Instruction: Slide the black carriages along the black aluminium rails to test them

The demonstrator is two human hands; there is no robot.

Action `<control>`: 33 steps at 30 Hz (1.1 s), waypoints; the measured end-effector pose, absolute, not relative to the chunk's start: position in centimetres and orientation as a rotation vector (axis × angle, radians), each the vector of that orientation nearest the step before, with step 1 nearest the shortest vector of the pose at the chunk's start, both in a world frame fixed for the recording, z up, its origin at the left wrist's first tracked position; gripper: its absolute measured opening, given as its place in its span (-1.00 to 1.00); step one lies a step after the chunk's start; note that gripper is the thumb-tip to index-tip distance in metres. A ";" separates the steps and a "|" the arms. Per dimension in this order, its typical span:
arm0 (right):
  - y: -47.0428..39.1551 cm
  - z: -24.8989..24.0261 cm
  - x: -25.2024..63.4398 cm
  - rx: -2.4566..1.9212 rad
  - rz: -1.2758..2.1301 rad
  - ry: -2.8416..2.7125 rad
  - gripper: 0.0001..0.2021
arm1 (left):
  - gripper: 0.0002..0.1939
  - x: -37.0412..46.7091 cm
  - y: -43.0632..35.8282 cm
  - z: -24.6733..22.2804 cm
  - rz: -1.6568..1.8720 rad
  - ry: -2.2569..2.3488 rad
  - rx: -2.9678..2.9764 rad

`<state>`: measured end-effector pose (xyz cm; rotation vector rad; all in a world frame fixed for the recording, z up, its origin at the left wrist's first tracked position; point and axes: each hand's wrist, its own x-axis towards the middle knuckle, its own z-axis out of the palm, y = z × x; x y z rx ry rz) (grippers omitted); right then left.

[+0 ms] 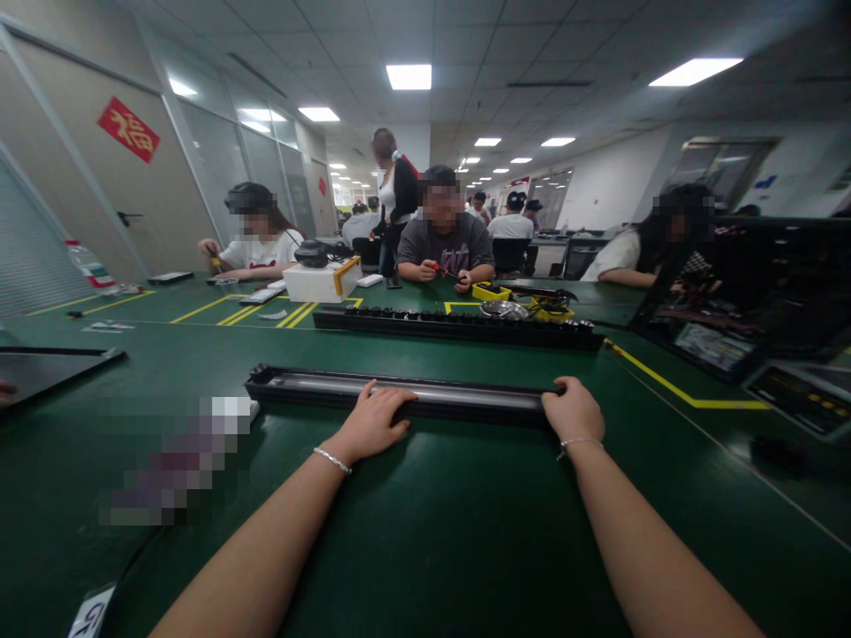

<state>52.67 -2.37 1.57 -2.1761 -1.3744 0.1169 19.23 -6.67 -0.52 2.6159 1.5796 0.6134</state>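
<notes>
A long black tray-like bar (465, 400) lies crosswise on the green table, with a shiny grey strip along its inside. My left hand (378, 416) rests on its near edge around the middle, fingers spread and the thumb apart. At the bar's right end, my right hand (575, 412) has its fingers curled round the corner. Both wrists wear thin silvery bracelets. Beyond it, roughly parallel, lies a second black bar (452, 326) with a row of small dark parts along its top.
On the green table (465, 532) are a white box (319, 282), yellow trays (490, 291), a metal dish (503, 310) and a dark panel (53, 368) at left. A blurred-out object (179, 470) lies left of my arm. People sit across the table. A dark open case (751, 292) stands at right.
</notes>
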 end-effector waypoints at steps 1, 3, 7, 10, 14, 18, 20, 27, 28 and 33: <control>-2.4 1.6 52.8 -2.181 0.119 -1.366 -0.60 | -0.55 19.2 -6.7 -0.5 0.613 1.580 2.616; -2.4 1.6 53.1 -2.191 0.121 -1.354 -0.60 | -0.55 19.2 -6.7 -0.5 0.612 1.581 2.615; -2.4 1.6 53.8 -2.210 0.137 -1.316 -0.60 | -0.56 19.2 -6.7 -0.4 0.613 1.581 2.616; -2.2 1.5 54.7 -2.252 0.203 -1.246 -0.58 | -0.56 19.2 -6.7 -0.3 0.613 1.582 2.614; -2.3 1.2 56.5 -2.302 0.269 -1.135 -0.57 | -0.56 19.2 -6.8 -0.4 0.625 1.568 2.616; -2.4 1.0 58.5 -2.368 0.311 -1.042 -0.54 | -0.56 19.1 -6.7 -0.4 0.628 1.567 2.620; -2.4 0.9 59.3 -2.385 0.339 -1.003 -0.52 | -0.55 19.1 -6.7 -0.5 0.626 1.571 2.620; -1.9 -0.1 61.2 -2.410 0.299 -0.934 -0.50 | -0.54 19.2 -6.7 -0.5 0.628 1.568 2.611; -1.8 -0.3 61.4 -2.408 0.285 -0.920 -0.48 | -0.54 19.2 -6.7 -0.4 0.630 1.567 2.608; -1.7 -1.3 62.4 -2.367 0.146 -0.909 -0.44 | -0.55 19.2 -6.8 -0.3 0.635 1.559 2.601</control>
